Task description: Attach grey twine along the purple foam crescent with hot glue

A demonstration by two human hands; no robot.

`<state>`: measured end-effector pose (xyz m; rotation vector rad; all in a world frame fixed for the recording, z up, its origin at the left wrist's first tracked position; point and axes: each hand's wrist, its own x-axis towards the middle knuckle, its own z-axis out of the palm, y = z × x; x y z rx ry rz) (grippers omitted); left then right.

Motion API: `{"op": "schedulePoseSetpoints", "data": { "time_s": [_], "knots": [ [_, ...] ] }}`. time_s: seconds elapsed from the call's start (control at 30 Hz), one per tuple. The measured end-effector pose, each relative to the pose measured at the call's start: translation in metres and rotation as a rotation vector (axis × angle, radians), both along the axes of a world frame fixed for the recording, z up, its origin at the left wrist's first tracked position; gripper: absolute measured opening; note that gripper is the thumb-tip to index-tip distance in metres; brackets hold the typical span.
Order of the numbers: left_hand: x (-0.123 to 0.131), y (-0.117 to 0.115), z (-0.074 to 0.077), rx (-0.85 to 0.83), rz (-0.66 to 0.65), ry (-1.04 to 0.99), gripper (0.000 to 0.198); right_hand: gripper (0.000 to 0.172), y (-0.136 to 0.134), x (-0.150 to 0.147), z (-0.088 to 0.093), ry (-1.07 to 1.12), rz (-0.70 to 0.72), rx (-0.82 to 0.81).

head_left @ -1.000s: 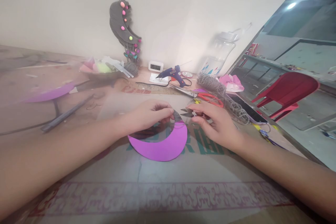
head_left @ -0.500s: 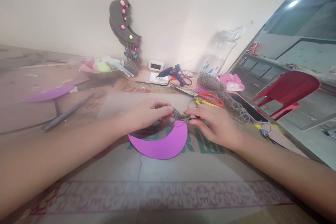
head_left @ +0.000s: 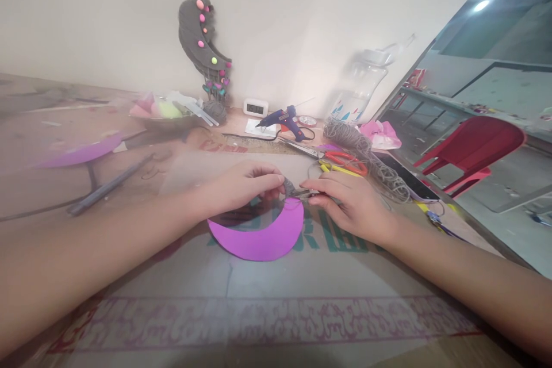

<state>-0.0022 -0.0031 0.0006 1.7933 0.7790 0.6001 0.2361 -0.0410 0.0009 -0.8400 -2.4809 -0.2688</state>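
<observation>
A purple crescent [head_left: 263,238] hangs from my hands over the printed sheet on the table, its upper tip wrapped in grey yarn [head_left: 288,187]. My left hand [head_left: 263,184] pinches the grey-wrapped end between thumb and fingers. Close to it on the right, my right hand [head_left: 340,198] has its thumb and forefinger around a small dark metal tool [head_left: 308,192] whose tip touches the yarn beside the crescent. The exact kind of tool is hard to make out.
Behind my hands lie orange-handled scissors [head_left: 345,162], a blue glue gun [head_left: 284,119] and a grey yarn skein [head_left: 366,152]. A phone [head_left: 407,177] rests at the right. Farther back are a bowl [head_left: 166,121], a clock [head_left: 256,107] and a clear bottle [head_left: 360,86].
The purple crescent has shifted slightly left, with its wrapped tip and the small tool. Both hands keep nearly the same pose.
</observation>
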Motion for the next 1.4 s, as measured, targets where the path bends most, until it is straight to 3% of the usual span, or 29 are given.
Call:
{"op": "schedulePoseSetpoints", "data": {
  "time_s": [1.4],
  "knots": [
    [-0.0016, -0.0002, 0.0010, -0.020, -0.038, -0.030, 0.032, 0.021, 0.0008, 0.0023, -0.0009, 0.044, 0.021, -0.012]
  ]
}}
